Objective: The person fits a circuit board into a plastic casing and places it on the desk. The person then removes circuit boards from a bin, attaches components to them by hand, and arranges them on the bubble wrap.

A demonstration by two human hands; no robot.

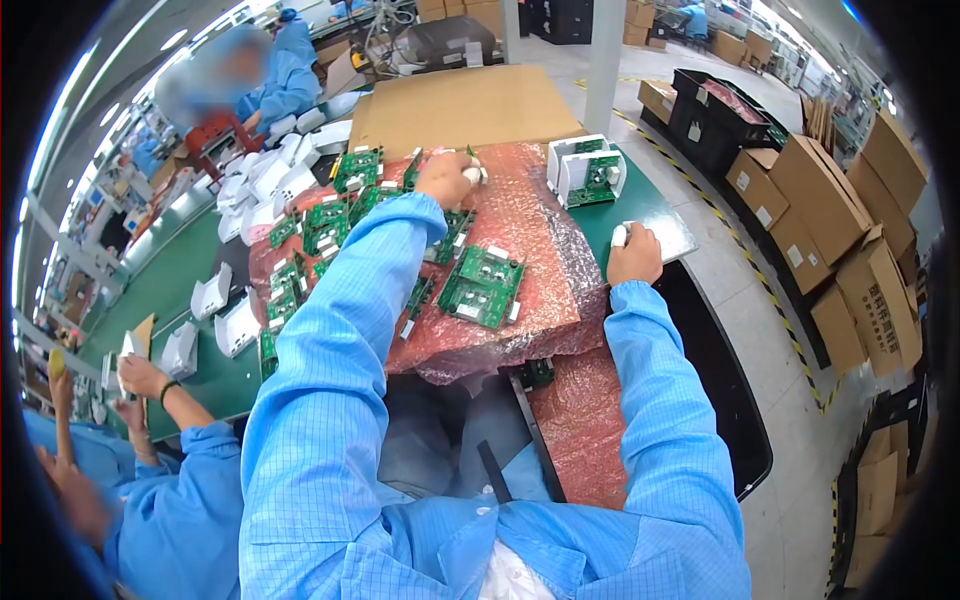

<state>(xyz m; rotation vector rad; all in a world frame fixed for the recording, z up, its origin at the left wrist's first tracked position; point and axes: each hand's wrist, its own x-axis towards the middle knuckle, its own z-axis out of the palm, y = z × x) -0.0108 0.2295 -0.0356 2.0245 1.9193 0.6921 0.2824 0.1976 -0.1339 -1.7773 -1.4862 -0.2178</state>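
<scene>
My left hand (447, 181) reaches over the far side of the pink bubble wrap (545, 255), its fingers curled, with white covers on the fingertips. A sliver of green shows at its fingers, but what they hold is hidden. Green circuit boards (359, 171) lie to its left, and a larger circuit board (482, 287) rests nearer to me. My right hand (635, 256) is closed at the right edge of the green tabletop (640, 190), a white cover on one digit; I cannot see anything in it. Beyond it, white housings with circuit boards (586, 172) stand upright.
Flat cardboard (465, 105) covers the far end of the table. White plastic housings (270, 185) are heaped at left. A co-worker's hand (145, 377) works at lower left; another person (275, 75) sits at far left. Cartons (800, 215) and a black crate (708, 115) stand right.
</scene>
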